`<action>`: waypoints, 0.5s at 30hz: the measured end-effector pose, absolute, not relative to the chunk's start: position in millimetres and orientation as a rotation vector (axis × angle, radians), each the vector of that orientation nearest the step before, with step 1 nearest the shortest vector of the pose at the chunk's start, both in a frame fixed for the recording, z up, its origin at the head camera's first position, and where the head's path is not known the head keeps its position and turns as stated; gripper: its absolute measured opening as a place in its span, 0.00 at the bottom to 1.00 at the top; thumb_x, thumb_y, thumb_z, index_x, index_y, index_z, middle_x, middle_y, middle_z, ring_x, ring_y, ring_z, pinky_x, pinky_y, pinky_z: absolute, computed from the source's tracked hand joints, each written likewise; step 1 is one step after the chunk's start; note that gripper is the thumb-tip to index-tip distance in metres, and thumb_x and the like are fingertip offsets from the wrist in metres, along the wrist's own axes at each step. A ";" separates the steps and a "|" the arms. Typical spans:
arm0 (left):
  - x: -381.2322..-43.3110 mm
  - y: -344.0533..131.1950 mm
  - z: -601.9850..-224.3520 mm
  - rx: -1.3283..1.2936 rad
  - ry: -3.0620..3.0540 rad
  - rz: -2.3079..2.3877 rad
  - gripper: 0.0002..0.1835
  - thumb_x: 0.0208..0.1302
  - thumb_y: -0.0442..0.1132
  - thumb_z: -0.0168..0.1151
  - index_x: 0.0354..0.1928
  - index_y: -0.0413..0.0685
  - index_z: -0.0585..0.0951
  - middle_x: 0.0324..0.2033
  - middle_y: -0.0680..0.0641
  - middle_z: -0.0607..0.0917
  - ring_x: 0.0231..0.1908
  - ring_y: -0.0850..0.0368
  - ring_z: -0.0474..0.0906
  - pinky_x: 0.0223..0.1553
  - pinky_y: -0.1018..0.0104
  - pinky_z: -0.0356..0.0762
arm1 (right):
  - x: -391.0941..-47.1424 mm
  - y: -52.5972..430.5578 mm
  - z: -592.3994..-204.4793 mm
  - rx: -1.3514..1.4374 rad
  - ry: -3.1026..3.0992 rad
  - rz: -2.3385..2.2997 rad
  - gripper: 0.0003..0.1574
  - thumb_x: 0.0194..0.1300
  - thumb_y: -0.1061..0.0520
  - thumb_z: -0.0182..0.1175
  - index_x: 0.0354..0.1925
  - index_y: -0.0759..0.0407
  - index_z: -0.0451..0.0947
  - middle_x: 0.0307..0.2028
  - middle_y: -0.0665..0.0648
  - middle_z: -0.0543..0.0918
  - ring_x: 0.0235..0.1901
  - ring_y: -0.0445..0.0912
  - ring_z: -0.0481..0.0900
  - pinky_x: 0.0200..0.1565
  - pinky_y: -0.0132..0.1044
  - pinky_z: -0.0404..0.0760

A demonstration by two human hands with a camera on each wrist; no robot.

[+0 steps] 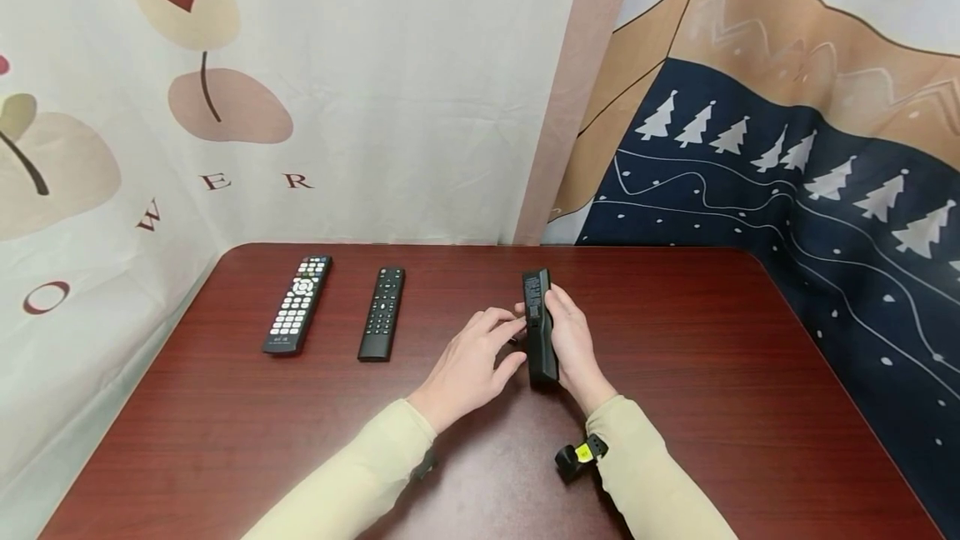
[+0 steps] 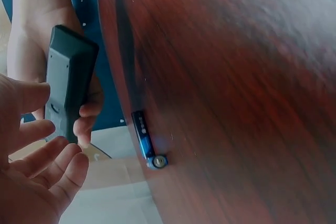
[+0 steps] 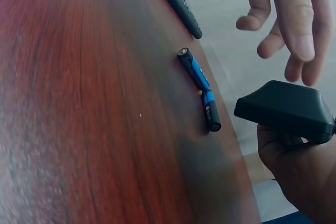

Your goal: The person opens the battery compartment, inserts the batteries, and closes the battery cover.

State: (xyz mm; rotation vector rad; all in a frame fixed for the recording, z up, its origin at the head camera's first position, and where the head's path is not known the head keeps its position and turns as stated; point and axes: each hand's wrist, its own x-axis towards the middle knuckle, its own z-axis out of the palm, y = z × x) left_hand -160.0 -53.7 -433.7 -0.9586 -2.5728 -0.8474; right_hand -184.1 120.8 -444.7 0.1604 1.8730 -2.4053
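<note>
Well off the red-brown wooden bench's (image 1: 712, 357) sides, right hand (image 1: 574, 343) grips a long black remote (image 1: 540, 336), left hand (image 1: 467, 367) half-spread alongside.

From my head view, the left hand (image 1: 467, 369) and the held remote (image 1: 541, 340) hide nearly all of the two batteries (image 3: 193, 71), the remote also covers part of the right hand (image 1: 574, 344), and its printed label is too small for me to read. My left wrist view cuts the left hand off at its left edge and leaves the batteries' lettering too blurred to make out. In my right wrist view, the top edge crops another remote (image 3: 177, 4), and I cannot tell its buttons apart.
</note>
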 end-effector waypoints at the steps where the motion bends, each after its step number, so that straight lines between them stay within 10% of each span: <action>1: -160.6 -54.9 -433.9 -0.956 -2.572 -0.842 0.20 0.66 0.39 0.71 0.59 0.44 0.84 0.52 0.49 0.82 0.52 0.52 0.77 0.51 0.58 0.80 | -184.4 121.1 -444.4 0.161 1.884 -2.399 0.27 0.85 0.50 0.37 0.74 0.53 0.65 0.50 0.66 0.83 0.36 0.45 0.84 0.46 0.44 0.84; 15: -166.5 -78.8 -434.5 -0.882 -2.616 -0.790 0.20 0.68 0.40 0.69 0.59 0.41 0.83 0.53 0.45 0.82 0.53 0.49 0.77 0.53 0.55 0.81 | -188.1 130.8 -446.1 0.255 1.987 -2.312 0.27 0.84 0.48 0.43 0.74 0.51 0.66 0.54 0.70 0.82 0.43 0.50 0.86 0.46 0.43 0.84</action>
